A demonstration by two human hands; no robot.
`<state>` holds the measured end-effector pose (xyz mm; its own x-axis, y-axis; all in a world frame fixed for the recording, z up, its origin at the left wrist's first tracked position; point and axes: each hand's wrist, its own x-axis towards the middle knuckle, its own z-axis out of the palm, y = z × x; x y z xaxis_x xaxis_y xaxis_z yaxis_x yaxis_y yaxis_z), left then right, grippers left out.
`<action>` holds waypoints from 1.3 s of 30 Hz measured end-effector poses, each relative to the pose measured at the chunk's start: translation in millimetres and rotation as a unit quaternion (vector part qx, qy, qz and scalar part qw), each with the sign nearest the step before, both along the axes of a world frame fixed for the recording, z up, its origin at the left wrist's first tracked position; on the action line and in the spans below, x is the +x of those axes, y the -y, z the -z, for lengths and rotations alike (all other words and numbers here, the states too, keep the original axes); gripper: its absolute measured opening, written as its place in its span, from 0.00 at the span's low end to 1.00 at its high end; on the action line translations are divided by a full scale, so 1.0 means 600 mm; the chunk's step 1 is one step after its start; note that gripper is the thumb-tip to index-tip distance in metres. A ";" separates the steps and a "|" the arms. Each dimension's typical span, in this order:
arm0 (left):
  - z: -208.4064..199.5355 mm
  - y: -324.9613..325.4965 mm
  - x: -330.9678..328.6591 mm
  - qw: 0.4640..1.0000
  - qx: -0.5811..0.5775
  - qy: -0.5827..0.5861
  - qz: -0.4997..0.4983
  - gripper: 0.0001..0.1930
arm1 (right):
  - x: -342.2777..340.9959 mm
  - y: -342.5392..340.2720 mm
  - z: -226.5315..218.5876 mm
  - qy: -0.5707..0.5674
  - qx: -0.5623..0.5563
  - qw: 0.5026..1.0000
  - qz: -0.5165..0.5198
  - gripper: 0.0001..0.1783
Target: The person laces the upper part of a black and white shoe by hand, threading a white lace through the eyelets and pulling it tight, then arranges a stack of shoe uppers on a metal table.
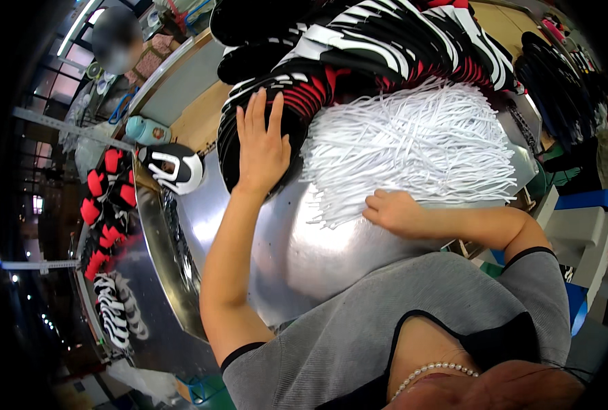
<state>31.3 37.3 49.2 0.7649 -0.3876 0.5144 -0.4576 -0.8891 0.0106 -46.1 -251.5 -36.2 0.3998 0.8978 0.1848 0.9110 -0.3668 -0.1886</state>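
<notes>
My left hand (263,143) lies with its fingers stretched out on a fanned stack of black, red and white shoe uppers (233,140). It does not grasp them. More uppers (365,42) overlap in a long row behind, curving to the right. Right of my left hand is a broad heap of thin white strips, like laces (413,143). At the heap's near edge, my right hand (394,213) has its fingers curled together. Whatever may be between those fingers is hidden.
The shiny metal tabletop (317,263) has a raised left edge. A black-and-white upper (175,169) and a light blue bottle (146,130) are at the left. Beyond them lie red-and-black pieces (105,201). Dark pieces (557,85) stack far right; another person (155,58) is far left.
</notes>
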 end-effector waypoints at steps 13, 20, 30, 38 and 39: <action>0.028 -0.069 -0.297 0.943 -0.294 -0.074 -0.139 0.20 | -0.041 0.096 -0.106 -0.569 0.351 0.732 0.133 0.05; 0.068 -0.367 -0.183 0.941 -0.124 0.027 -0.314 0.28 | -0.026 0.148 0.025 -0.395 0.321 0.828 0.235 0.06; 0.134 -0.588 0.011 0.838 0.429 -0.071 -0.331 0.16 | 0.079 0.165 -0.004 -0.204 0.207 0.918 0.270 0.10; 0.001 -0.394 -0.221 0.948 0.173 -0.195 -0.181 0.11 | -0.052 0.091 -0.043 -0.112 0.128 0.981 0.089 0.18; -0.010 -0.372 -0.257 0.951 0.151 -0.192 -0.189 0.10 | -0.051 0.070 -0.034 -0.128 0.126 0.982 0.060 0.18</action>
<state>-122.9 260.7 54.9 0.9881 -0.1321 0.0782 -0.1175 -0.9786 -0.1689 -77.0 -293.4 -15.9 0.5624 0.7797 0.2753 0.7750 -0.3810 -0.5042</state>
